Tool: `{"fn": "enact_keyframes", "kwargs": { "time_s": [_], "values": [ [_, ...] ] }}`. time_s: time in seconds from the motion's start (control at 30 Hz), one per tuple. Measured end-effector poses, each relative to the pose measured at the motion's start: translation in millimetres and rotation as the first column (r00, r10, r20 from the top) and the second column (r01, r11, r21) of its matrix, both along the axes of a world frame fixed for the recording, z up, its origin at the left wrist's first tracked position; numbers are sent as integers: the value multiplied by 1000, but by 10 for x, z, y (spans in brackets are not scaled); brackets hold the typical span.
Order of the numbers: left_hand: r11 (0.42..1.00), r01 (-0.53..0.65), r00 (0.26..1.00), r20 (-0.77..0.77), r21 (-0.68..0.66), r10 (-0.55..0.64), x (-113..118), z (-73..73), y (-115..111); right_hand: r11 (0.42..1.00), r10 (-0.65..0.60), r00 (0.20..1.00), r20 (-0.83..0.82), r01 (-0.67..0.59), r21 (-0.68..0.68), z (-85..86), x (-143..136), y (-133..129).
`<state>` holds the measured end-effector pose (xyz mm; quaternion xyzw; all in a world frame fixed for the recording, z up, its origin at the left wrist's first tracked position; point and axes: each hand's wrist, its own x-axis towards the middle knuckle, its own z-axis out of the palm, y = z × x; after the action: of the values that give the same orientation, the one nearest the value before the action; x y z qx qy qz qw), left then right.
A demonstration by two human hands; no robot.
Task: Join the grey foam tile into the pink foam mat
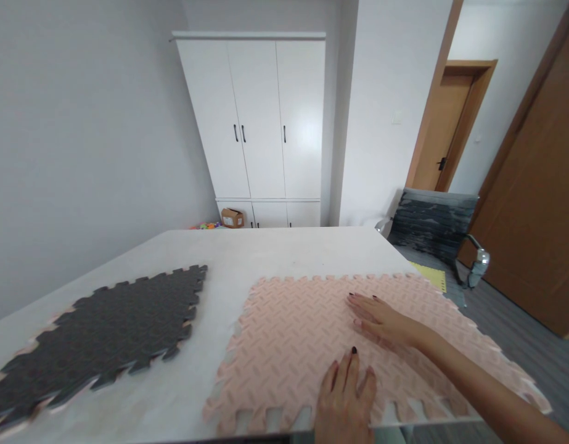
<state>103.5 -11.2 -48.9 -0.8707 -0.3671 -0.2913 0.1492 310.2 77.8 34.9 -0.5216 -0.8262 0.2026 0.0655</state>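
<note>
A pink foam mat [284, 333] with toothed edges and a raised diamond pattern lies flat on the white table [266, 250]. My left hand [345, 398] rests palm down on the mat's near edge, fingers slightly apart and pointing away from me. Farther back and to the right, my right hand [381, 322] lies palm down on the mat's surface, its fingers stretched to the left. Neither hand grips anything. At the left of the table is a dark grey foam mat [122, 327], with some pink showing along its edges; no hand touches it.
A white wardrobe [266, 117] stands beyond the table, with a cardboard box [232, 217] near its base. To the right are a dark chair [429, 225], a yellow piece [431, 275] below it, and wooden doors. A grey wall runs along the left.
</note>
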Motion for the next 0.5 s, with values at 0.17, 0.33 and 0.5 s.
{"fn": "enact_keyframes", "kwargs": {
  "time_s": [0.17, 0.33, 0.5],
  "values": [
    [998, 9, 1000, -21, 64, -8, -30, 17, 31, 998, 35, 999, 40, -37, 41, -176, -34, -345],
    [985, 23, 1000, -15, 172, -21, -25, -42, 90, 996, -4, 999, 38, 1, 85, -259, -86, -461],
    [983, 91, 994, 48, 160, -99, -11, 60, 93, 983, -68, 996, 62, 57, 175, -236, -205, -496]
  ]
}}
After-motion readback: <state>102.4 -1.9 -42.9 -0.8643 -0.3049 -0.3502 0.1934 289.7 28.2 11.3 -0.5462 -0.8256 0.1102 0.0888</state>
